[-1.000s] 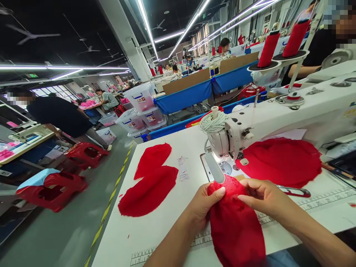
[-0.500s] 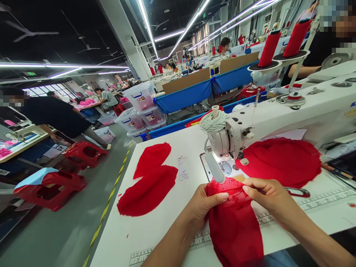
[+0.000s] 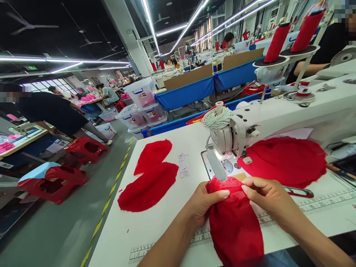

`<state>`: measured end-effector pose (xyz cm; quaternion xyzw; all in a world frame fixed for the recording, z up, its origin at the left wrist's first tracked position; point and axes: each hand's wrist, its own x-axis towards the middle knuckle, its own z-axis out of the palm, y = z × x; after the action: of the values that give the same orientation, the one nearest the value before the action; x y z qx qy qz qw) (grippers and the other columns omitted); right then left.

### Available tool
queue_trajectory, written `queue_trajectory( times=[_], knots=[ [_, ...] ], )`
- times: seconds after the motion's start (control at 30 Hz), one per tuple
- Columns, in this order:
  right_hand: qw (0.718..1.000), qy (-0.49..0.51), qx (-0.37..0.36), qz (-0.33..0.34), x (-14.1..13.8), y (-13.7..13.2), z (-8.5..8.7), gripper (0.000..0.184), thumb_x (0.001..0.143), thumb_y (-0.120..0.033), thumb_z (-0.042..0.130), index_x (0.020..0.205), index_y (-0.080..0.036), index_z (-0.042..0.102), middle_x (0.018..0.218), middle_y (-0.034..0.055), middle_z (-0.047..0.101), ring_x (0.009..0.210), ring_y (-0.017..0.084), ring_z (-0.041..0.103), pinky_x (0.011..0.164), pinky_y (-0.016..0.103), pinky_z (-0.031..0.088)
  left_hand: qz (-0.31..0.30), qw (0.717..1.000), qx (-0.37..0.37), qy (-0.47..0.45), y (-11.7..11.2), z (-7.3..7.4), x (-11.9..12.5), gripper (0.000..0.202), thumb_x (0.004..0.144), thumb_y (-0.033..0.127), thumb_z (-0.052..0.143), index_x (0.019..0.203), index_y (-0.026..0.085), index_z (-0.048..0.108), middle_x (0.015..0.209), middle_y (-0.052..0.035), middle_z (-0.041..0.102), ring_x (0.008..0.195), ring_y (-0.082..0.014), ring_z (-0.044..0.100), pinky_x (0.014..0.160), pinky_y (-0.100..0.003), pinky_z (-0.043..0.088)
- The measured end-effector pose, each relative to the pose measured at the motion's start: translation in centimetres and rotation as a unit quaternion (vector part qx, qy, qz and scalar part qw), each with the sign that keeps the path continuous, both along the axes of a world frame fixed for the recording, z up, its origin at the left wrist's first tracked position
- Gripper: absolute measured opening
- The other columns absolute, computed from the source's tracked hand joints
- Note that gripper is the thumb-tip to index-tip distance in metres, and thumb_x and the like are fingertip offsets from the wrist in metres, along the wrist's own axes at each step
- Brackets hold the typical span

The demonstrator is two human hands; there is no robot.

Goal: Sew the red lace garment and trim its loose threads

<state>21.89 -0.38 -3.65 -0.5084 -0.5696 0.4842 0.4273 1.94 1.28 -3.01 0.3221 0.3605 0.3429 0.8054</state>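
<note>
A piece of red fabric [image 3: 236, 226] with a lacy upper edge hangs over the table's front, held up between both hands. My left hand [image 3: 204, 202] grips its left side, thumb lying across the lace. With thumb and finger, my right hand [image 3: 261, 191] pinches the upper right edge. Just beyond the hands stands a white sewing machine [image 3: 225, 137]; the fabric's top edge is close in front of its needle area. A larger red fabric piece [image 3: 286, 159] lies beneath the machine arm. Two red cut pieces [image 3: 148, 189] rest on the left of the table.
Small snips [image 3: 299, 191] lie right of my right hand. A printed ruler [image 3: 200, 237] runs along the table's front. Red thread cones [image 3: 276, 44] stand on the machine's stand. Plastic bins [image 3: 141, 92], red stools [image 3: 52, 181] and a person in dark clothing [image 3: 52, 111] are beyond the table.
The view has shifted slightly, so the machine and thread cones sit a little further right. Both hands keep their hold on the red fabric, with hardly any movement.
</note>
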Motion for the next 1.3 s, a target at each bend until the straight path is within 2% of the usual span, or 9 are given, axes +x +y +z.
queue_trajectory(
  times=[0.1,0.23,0.37,0.47,0.67,0.83,1.03,1.2,1.3],
  knots=[
    [1.0,0.003,0.002,-0.003,0.01,0.07,-0.17,0.037,0.082,-0.053,0.059,0.062,-0.022,0.061,0.06,-0.0011,0.055,0.06,0.017,0.051,0.057,0.028,0.044,0.003,1.0,-0.002,-0.002,0.01,0.13,-0.02,0.035,0.06,0.031,0.091,0.084,0.01,0.076,0.074,-0.007,0.074,0.07,-0.0147,0.067,0.073,-0.023,0.053],
    [1.0,0.003,0.007,-0.01,-0.2,0.05,0.06,0.045,0.087,-0.053,0.053,0.055,-0.022,0.053,0.057,-0.0016,0.049,0.058,0.015,0.047,0.055,0.027,0.041,0.004,1.0,-0.002,0.0,-0.04,0.51,-0.02,0.034,0.06,0.031,0.091,0.082,0.01,0.076,0.071,-0.0064,0.073,0.07,-0.0142,0.067,0.073,-0.022,0.053],
    [1.0,0.004,-0.002,-0.002,-0.27,0.1,0.18,0.035,0.082,-0.051,0.062,0.062,-0.022,0.064,0.062,0.0002,0.06,0.065,0.02,0.058,0.061,0.03,0.049,0.004,1.0,-0.001,0.002,-0.01,0.61,-0.08,0.035,0.061,0.031,0.091,0.084,0.01,0.076,0.074,-0.0064,0.074,0.068,-0.0135,0.066,0.075,-0.023,0.053],
    [1.0,0.014,-0.004,-0.001,-0.26,0.06,0.33,0.03,0.083,-0.048,0.06,0.069,-0.022,0.069,0.069,0.0019,0.065,0.074,0.023,0.063,0.067,0.031,0.052,0.003,1.0,-0.002,-0.004,0.01,0.55,-0.15,0.034,0.062,0.031,0.09,0.085,0.01,0.076,0.075,-0.0066,0.074,0.07,-0.0147,0.067,0.075,-0.024,0.053],
    [0.999,0.035,0.003,0.008,-0.43,-0.05,0.78,0.042,0.088,-0.05,0.056,0.057,-0.022,0.057,0.066,0.0015,0.059,0.07,0.02,0.057,0.067,0.031,0.051,0.002,1.0,0.0,-0.011,-0.05,0.58,-0.11,0.032,0.064,0.03,0.089,0.086,0.011,0.076,0.075,-0.0067,0.073,0.069,-0.0148,0.067,0.076,-0.024,0.053],
    [1.0,0.026,-0.01,-0.002,-0.55,0.09,0.45,0.029,0.083,-0.047,0.06,0.069,-0.023,0.067,0.077,0.0026,0.065,0.076,0.022,0.059,0.073,0.034,0.052,0.005,1.0,0.001,-0.009,-0.1,0.63,-0.03,0.033,0.064,0.03,0.089,0.087,0.011,0.076,0.075,-0.007,0.074,0.069,-0.0145,0.067,0.076,-0.024,0.053],
    [0.999,0.031,0.006,-0.012,-0.5,-0.04,0.4,0.041,0.087,-0.048,0.056,0.055,-0.023,0.05,0.061,-0.0014,0.051,0.063,0.017,0.05,0.064,0.029,0.049,0.008,1.0,0.001,-0.011,-0.01,0.59,-0.1,0.034,0.061,0.03,0.091,0.085,0.011,0.076,0.073,-0.0064,0.074,0.068,-0.0141,0.067,0.075,-0.023,0.053],
    [1.0,0.016,0.003,-0.015,-0.58,0.02,0.49,0.03,0.085,-0.05,0.059,0.074,-0.024,0.069,0.074,0.0027,0.066,0.076,0.023,0.062,0.071,0.033,0.053,0.011,1.0,-0.003,-0.01,-0.1,0.66,-0.02,0.038,0.06,0.031,0.091,0.088,0.011,0.076,0.075,-0.0071,0.074,0.069,-0.0147,0.067,0.076,-0.024,0.053],
    [0.999,0.048,-0.008,0.022,-0.72,-0.07,0.51,0.032,0.088,-0.051,0.056,0.091,-0.024,0.073,0.085,0.0042,0.069,0.082,0.024,0.063,0.075,0.034,0.054,0.012,1.0,-0.012,-0.011,0.0,0.7,0.07,0.041,0.058,0.033,0.093,0.089,0.011,0.077,0.076,-0.0071,0.075,0.069,-0.0155,0.067,0.075,-0.025,0.053]
  ],
)
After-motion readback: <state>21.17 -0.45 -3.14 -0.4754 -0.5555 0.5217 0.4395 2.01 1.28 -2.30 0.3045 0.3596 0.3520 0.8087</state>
